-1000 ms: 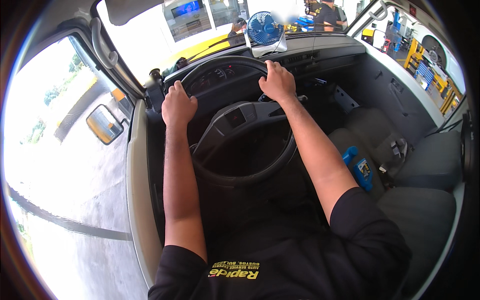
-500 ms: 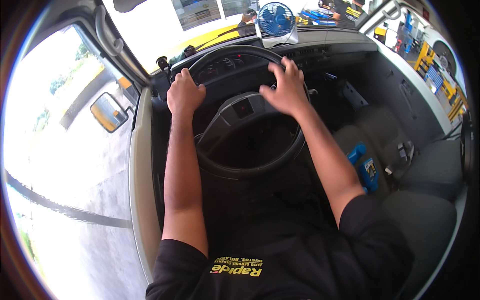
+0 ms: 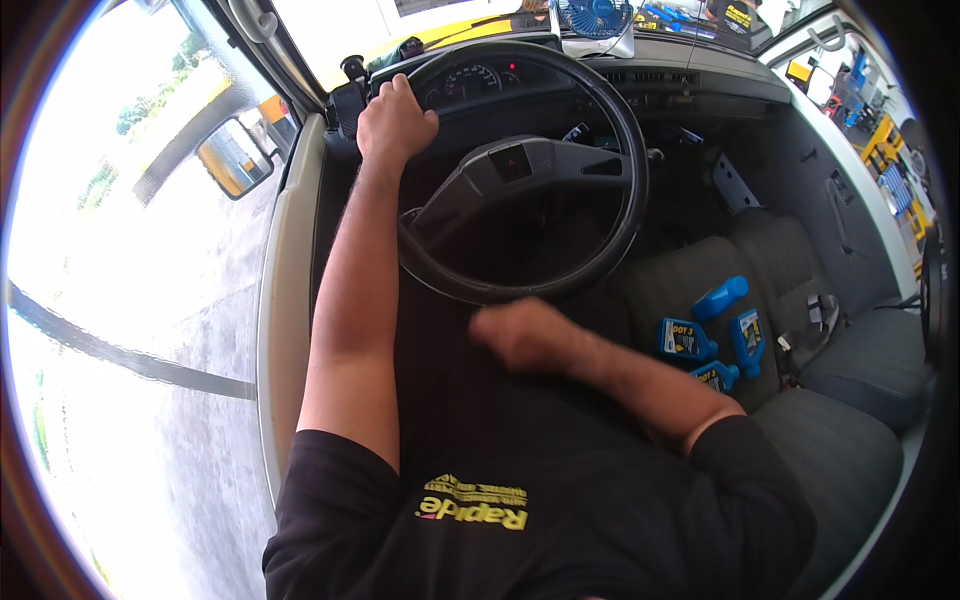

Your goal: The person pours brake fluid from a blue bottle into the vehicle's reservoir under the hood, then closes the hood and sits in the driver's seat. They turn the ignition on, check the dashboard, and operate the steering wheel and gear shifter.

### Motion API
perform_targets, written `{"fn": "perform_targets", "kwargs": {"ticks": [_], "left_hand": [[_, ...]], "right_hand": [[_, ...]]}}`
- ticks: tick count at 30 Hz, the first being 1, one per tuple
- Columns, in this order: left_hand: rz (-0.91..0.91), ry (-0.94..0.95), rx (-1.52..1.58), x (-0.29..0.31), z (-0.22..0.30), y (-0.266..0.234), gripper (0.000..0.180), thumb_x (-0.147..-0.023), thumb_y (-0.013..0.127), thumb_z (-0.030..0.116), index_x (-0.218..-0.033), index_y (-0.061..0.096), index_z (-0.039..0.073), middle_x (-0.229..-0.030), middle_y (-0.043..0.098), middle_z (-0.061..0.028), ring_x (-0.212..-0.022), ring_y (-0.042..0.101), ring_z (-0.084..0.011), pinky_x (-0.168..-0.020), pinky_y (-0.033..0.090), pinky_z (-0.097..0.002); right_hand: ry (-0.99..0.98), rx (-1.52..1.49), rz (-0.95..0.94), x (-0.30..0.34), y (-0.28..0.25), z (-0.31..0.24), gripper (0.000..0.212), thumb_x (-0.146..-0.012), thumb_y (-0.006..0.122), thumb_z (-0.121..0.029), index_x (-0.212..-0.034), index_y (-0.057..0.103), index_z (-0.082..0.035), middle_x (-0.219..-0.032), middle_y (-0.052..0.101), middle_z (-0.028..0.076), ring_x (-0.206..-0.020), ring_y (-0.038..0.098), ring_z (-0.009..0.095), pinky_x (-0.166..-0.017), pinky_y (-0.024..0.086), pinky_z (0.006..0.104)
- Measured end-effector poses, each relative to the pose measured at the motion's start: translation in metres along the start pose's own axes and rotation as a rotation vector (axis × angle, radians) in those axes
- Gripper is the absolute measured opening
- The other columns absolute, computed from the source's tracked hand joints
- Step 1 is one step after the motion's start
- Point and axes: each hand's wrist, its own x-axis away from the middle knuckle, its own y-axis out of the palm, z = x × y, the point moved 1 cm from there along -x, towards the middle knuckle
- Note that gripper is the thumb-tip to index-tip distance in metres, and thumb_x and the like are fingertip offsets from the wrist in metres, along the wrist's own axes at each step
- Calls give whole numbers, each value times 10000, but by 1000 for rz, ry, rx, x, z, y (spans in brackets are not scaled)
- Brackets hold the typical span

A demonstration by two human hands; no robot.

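My left hand (image 3: 396,122) is wrapped over the upper left rim of the black steering wheel (image 3: 638,172), thumb pointing right. Below the wheel's lower rim, over my lap, my right hand (image 3: 525,336) is off the wheel and smeared by motion. Its fingers look curled, but whether they hold anything does not show. Behind the wheel, the instrument panel (image 3: 475,80) has a small red light lit.
Several blue bottles, one lying on its side (image 3: 720,297), rest on the grey seat (image 3: 845,435) to my right. A blue fan (image 3: 597,15) stands on the dashboard. The door mirror (image 3: 236,158) is outside on the left. People are beyond the windshield.
My right hand has left the upper right of the wheel and come down toward my lap. My left hand stays on the rim. The view has shifted, uncovering more bottles.
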Motion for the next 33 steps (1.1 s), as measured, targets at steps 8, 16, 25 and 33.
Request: {"fn": "perform_targets", "kwargs": {"ticks": [8, 16, 25, 33], "left_hand": [[-30, -55, -16, 0, 1, 6, 666, -939, 751, 437, -1428, 568, 24, -1340, 710, -196, -1237, 738, -365, -1025, 618, -498], [7, -84, -26, 5, 6, 3, 601, -952, 750, 419, -1386, 588, 35, -1346, 711, -211, -1237, 736, -386, -1023, 615, -507], [78, -48, 120, 17, 0, 3, 815, -932, 817, 435, -1569, 515, 25, -1493, 650, -238, -1369, 650, -411, -1149, 527, -500], [208, -585, 1407, 249, -43, 48, 404, -1191, 520, 344, -1408, 579, 8, -1153, 687, -93, -1037, 674, -187, -932, 555, -347]], "right_hand": [[-21, 79, -177, -11, 21, 2, 242, -1060, 688, -260, -1200, 723, -66, -1059, 755, 120, -1010, 774, 347, -873, 638, 453], [190, -166, -327, 3, 37, 7, 306, -1051, 701, -313, -1235, 733, -71, -1227, 748, 154, -1177, 731, 358, -1013, 589, 497], [-176, -145, 336, -32, -61, 25, 132, -946, 796, -197, -991, 749, -82, -963, 711, 101, -919, 727, 343, -792, 583, 462], [-1, 392, 704, -189, -248, 116, 387, -1021, 728, -403, -1175, 756, -49, -1172, 783, 144, -1154, 752, 357, -1003, 581, 469]]}}
